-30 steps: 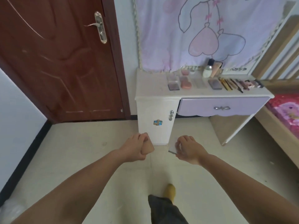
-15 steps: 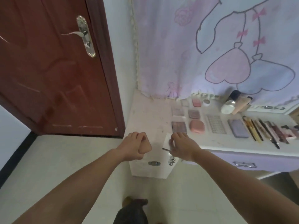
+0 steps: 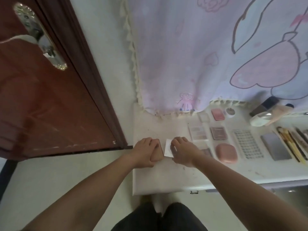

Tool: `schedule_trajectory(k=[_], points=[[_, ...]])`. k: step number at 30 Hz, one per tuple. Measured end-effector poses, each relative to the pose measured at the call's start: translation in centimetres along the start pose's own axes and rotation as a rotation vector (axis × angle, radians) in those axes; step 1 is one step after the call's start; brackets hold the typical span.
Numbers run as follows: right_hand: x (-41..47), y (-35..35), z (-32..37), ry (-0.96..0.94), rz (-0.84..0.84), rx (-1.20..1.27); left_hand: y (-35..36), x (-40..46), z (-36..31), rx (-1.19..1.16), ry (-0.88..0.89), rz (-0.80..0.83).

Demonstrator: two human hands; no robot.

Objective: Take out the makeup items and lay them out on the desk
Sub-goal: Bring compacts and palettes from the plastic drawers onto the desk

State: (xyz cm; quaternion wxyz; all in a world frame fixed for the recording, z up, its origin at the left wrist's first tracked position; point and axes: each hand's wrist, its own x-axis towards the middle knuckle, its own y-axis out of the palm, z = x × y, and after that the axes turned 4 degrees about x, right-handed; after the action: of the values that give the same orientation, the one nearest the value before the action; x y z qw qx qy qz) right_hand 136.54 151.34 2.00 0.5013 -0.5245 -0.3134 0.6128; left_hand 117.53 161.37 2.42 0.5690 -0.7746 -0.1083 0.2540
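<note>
From the left I see a brown door (image 3: 41,100), then the white tabletop (image 3: 166,179), where my left hand (image 3: 145,151) has its fingers curled round a tan makeup sponge (image 3: 157,153) held low over the surface. Just to its right, my right hand (image 3: 182,150) pinches a small flat white card-like item (image 3: 168,147) between curled fingers, its face tilted up. Further right lie the laid-out things: small palettes (image 3: 218,133), a pink compact (image 3: 226,152), a grey flat case (image 3: 275,148) and a row of brushes (image 3: 290,144), with a patterned curtain (image 3: 200,55) hanging behind.
</note>
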Motion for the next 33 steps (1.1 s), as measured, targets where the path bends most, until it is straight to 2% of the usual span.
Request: schedule_trajectory(k=[6, 11, 14, 17, 20, 23, 26, 28, 30, 33], points=[[0.8, 0.5, -0.5, -0.063, -0.055, -0.061, 1.5, 1.1, 1.1, 0.014, 0.077, -0.033], [0.8, -0.5, 0.4, -0.014, 0.087, -0.114, 1.6, 0.9, 1.7, -0.043, 0.096, -0.022], [2.1, -1.5, 2.8, -0.093, 0.046, -0.091, 1.5, -0.1, 1.9, -0.204, -0.031, -0.059], [3.6, -1.4, 5.3, -0.207, 0.102, -0.106, 1.3, -1.3, 2.1, -0.415, -0.250, -0.130], [4.4, -0.3, 6.0, -0.288, 0.132, -0.181, 1.2, -2.1, 2.1, -0.520, -0.312, -0.075], [4.2, -0.2, 6.0, -0.328, 0.091, -0.141, 0.6, -2.3, 1.7, -0.791, -0.409, -0.070], [3.7, -1.2, 6.1, -0.326, 0.071, -0.025, -1.0, -2.2, 1.8, -1.045, -0.539, -0.179], [3.7, -3.1, 6.4, -0.284, 0.017, 0.139, -2.8, -2.0, 2.0, -1.379, -0.592, -0.226], [3.8, -5.5, 6.7, -0.256, -0.058, 0.282, -4.3, -1.9, 2.1, -1.728, -0.544, -0.130], [3.9, -8.4, 6.6, -0.262, -0.121, 0.381, -5.8, -1.2, 1.6, -2.044, -0.407, 0.054]])
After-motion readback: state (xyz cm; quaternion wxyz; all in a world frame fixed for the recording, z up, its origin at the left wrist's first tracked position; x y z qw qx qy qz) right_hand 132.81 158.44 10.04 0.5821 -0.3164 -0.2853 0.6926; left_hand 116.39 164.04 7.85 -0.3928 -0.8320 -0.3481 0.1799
